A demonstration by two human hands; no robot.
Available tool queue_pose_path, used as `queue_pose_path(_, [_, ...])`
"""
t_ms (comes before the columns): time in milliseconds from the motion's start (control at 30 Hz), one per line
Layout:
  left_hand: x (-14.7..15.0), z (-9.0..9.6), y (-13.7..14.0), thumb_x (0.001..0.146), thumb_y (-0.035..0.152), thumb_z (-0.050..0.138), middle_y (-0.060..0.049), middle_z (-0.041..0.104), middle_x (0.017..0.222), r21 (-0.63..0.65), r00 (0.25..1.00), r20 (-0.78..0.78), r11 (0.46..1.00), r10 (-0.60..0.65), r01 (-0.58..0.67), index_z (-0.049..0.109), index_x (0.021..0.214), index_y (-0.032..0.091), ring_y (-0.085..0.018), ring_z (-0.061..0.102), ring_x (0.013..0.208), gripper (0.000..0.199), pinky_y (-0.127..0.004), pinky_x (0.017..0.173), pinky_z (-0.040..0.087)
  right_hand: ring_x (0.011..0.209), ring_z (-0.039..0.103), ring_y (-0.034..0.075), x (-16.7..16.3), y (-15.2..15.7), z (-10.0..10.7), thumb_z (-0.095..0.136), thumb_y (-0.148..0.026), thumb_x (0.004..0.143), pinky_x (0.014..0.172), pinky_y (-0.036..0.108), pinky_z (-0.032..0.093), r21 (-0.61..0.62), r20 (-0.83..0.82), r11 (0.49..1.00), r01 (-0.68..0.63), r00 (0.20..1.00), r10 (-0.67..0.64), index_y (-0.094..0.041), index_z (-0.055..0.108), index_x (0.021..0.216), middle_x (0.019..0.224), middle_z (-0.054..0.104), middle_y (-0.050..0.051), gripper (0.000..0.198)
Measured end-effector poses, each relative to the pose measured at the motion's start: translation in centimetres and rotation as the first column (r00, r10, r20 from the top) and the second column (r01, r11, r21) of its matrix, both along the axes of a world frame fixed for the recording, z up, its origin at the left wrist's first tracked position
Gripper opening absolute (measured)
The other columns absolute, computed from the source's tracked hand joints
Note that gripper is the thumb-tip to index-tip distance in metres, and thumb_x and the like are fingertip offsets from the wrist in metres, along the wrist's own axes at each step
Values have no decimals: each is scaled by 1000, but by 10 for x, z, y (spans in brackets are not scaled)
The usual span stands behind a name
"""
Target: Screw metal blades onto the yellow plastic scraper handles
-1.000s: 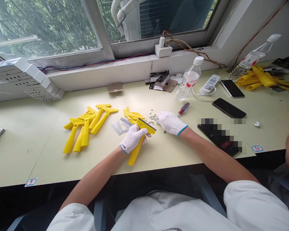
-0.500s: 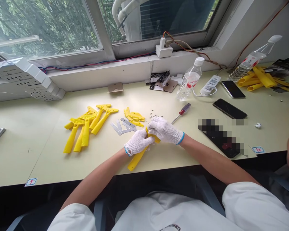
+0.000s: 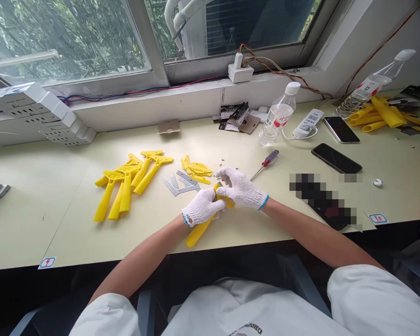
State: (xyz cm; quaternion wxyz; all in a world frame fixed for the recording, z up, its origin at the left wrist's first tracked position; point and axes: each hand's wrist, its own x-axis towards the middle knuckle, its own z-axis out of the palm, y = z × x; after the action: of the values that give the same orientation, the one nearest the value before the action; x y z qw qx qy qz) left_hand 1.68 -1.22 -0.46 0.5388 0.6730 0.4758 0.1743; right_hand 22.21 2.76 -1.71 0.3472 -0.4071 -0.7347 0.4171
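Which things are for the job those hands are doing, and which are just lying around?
Seem part of the job:
held yellow tool
yellow handles
small yellow pieces
metal strips
screwdriver

Seem just lying about:
plastic bottles
phones
earbud
power strip

- Right hand: white-gloved, above the worktop, fingers bent, thumb apart from them.
- Left hand: white-gloved, above the worktop, fingers curled closed.
- Left forearm, right forearm: bare, converging over the worktop's front edge.
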Motion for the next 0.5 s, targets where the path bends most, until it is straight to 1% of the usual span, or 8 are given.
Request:
queue_pose_path(67, [-1, 1, 0, 94, 28, 63, -3, 75, 68, -19, 1000, 18, 1000, 3, -2, 80, 88, 16, -17, 71, 59, 22, -27, 64, 57, 82, 58, 14, 0, -1, 4, 72, -35, 95, 76, 29, 47, -127, -3, 988, -85, 996, 85, -16, 68, 120, 95, 66, 2, 31])
queue_pose_path(133, [-3, 3, 1, 93, 27, 63, -5, 78, 74, -69, 998, 70, 998, -6, 11, 82, 91, 16, -15, 70, 58, 22, -27, 63, 57, 80, 59, 14, 1, -2, 8, 65, -41, 102, 75, 29, 47, -169, -6, 976, -139, 990, 140, -16, 69, 110, 91, 68, 2, 26])
queue_pose_path(200, [-4, 5, 2, 92, 27, 64, -6, 81, 81, -135, 989, 146, 990, -16, 36, 82, 92, 15, -13, 67, 55, 21, -26, 60, 56, 84, 62, 15, 2, -1, 12, 58, -46, 106, 77, 29, 48, -178, -24, 974, -142, 990, 140, -16, 70, 104, 95, 71, 4, 33])
queue_pose_path(267, [-6, 4, 4, 91, 28, 65, -7, 83, 86, -180, 978, 209, 982, -12, 51, 81, 94, 14, -12, 65, 54, 21, -25, 57, 55, 84, 65, 16, 4, 1, 15, 52, -50, 108, 75, 29, 50, -251, -60, 954, -164, 986, 154, -15, 71, 106, 97, 72, 6, 40])
queue_pose_path(333, [-7, 3, 4, 91, 28, 66, -8, 84, 88, -188, 973, 231, 980, -20, 64, 82, 97, 14, -12, 65, 54, 22, -26, 58, 55, 79, 63, 16, 5, 2, 17, 58, -51, 104, 70, 29, 50, -323, -75, 926, -194, 981, 180, -15, 71, 108, 94, 72, 5, 38])
queue_pose_path(367, [-7, 3, 5, 92, 28, 66, -8, 84, 88, -184, 974, 226, 980, -32, 75, 82, 97, 14, -13, 65, 55, 22, -26, 58, 56, 77, 62, 15, 6, 2, 17, 64, -48, 100, 69, 28, 49, -330, -70, 922, -201, 980, 189, -15, 71, 108, 92, 71, 4, 34])
queue_pose_path(433, [-7, 3, 4, 93, 28, 65, -7, 83, 85, -174, 979, 194, 980, -59, 94, 82, 96, 15, -13, 65, 56, 22, -26, 59, 56, 77, 59, 13, 5, 2, 16, 74, -40, 90, 70, 26, 48, -304, -56, 932, -196, 981, 188, -15, 71, 105, 89, 68, 2, 29])
queue_pose_path(500, [-6, 6, 3, 93, 28, 64, -6, 80, 80, -169, 985, 153, 981, -73, 98, 81, 93, 15, -13, 66, 57, 21, -26, 60, 56, 78, 58, 13, 4, 1, 15, 76, -36, 85, 71, 25, 48, -315, -80, 928, -199, 980, 183, -15, 71, 102, 88, 68, 2, 27])
